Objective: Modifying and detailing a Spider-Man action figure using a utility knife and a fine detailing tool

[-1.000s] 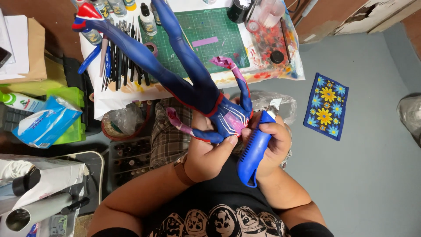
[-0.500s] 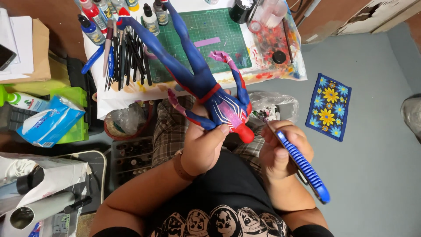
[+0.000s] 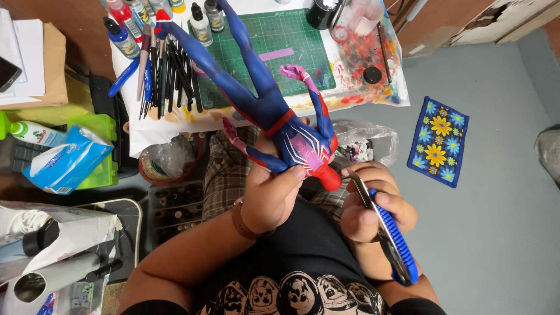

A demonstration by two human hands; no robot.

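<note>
My left hand [image 3: 270,196] grips the torso of a blue and red action figure [image 3: 274,114], held head down over my lap with its legs pointing up toward the desk. The figure's red head sits just left of my right hand [image 3: 373,210]. That hand is closed around a blue-handled utility knife [image 3: 389,235], its metal tip close to the figure's head and the handle running down to the right.
A green cutting mat [image 3: 274,41] lies on the white desk, with paint bottles [image 3: 201,26], a row of brushes and pens [image 3: 169,76] and a paint-stained palette [image 3: 364,55]. A tissue pack [image 3: 67,160] is at left, a flowered blue mat [image 3: 438,142] on the grey floor.
My right hand pulled away from the figure's chest and turned the knife, now pointing its tip at the head. The figure tilted and shifted slightly; the view moved closer to the desk.
</note>
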